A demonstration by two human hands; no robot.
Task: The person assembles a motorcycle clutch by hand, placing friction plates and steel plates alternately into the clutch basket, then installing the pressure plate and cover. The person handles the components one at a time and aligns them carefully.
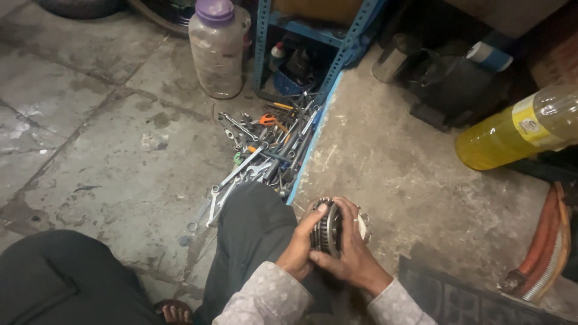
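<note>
A round toothed metal part, like a stack of gear plates (329,229), stands on edge on a raised concrete slab (409,180). My left hand (299,245) grips its near side, thumb over the toothed rim. My right hand (349,256) wraps it from the right, fingers curled over the top. Both hands are closed on it, just right of my dark-trousered knee (253,229).
A pile of spanners and pliers (265,150) lies on the floor by a blue metal rack (313,36). A dusty plastic jar with a purple lid (218,48) stands behind. At right lie a bottle of yellow liquid (512,132), hoses (542,247) and a dark mat (463,298).
</note>
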